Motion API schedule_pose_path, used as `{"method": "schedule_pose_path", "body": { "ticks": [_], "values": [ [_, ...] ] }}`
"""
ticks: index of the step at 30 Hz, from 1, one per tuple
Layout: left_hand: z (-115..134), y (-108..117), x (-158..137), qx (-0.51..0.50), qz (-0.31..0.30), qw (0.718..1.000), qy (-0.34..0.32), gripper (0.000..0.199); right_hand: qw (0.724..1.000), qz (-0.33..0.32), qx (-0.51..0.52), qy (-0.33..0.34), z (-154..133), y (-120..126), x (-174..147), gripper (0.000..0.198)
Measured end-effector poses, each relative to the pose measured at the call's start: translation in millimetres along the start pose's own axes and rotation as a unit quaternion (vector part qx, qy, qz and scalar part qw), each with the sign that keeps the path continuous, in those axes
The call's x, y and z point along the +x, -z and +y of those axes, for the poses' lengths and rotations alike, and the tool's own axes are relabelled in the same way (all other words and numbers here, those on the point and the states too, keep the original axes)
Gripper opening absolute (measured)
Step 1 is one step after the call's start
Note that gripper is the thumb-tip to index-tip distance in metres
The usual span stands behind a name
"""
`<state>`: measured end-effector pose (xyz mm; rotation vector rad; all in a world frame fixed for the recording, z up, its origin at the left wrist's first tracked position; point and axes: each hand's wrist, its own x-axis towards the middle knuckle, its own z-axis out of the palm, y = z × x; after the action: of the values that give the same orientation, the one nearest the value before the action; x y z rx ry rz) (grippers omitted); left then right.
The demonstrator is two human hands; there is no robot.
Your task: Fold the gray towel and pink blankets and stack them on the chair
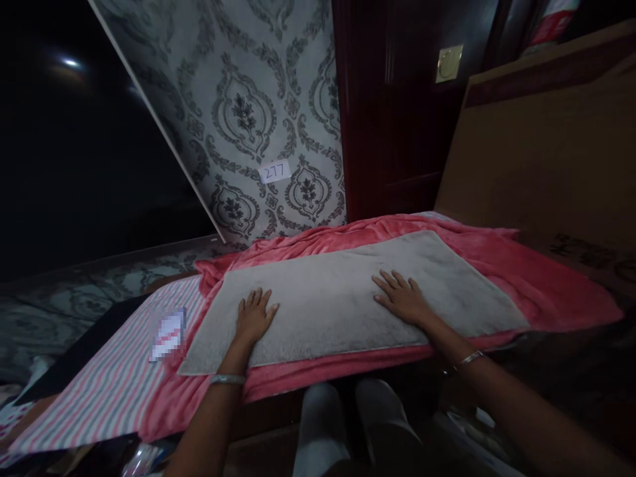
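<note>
On the gray plush cloth [318, 301], itself laid over a coral fleece blanket [551, 285], the left hand [254, 318] and right hand [403, 301] rest palm-down, fingers splayed and gripping nothing, apparently to hold it flat.

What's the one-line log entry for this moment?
left hand: palm down on grey cloth; right hand: palm down on grey cloth; pink blanket: under grey cloth; striped cloth: partly under pink blanket

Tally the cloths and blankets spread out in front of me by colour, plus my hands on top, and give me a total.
Grey cloth: 1
Pink blanket: 1
Striped cloth: 1
Left hand and right hand: 2
Total: 5
</note>
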<state>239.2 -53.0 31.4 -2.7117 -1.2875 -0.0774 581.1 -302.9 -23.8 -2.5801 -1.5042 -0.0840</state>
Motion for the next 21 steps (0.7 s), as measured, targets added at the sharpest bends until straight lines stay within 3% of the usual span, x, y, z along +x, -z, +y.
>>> {"method": "schedule_pose_path", "body": {
  "ticks": [7, 12, 16, 21],
  "values": [
    [-33.5, 5.5, -8.7, 0.022, -0.009, 0.997, 0.077, 0.061, 1.0, -0.004, 0.002, -0.003, -0.6, -0.7, 0.7, 0.063],
    [-63.0, 3.7, -28.0, 0.035, 0.047, 0.99, 0.127, 0.056, 1.0, -0.006, 0.003, -0.001, -0.9, -0.9, 0.6, 0.064],
    [-79.5, 5.0, -43.1, -0.035, 0.076, 0.978, 0.193, 0.052, 1.0, -0.004, 0.006, -0.002, 0.6, -5.1, 1.0, 0.064],
    [-103.3, 13.8, -47.3, -0.127, 0.064, 0.957, 0.255, 0.056, 1.0, 0.02, 0.003, 0.006, 4.4, -15.6, 4.2, 0.064]
  ]
}}
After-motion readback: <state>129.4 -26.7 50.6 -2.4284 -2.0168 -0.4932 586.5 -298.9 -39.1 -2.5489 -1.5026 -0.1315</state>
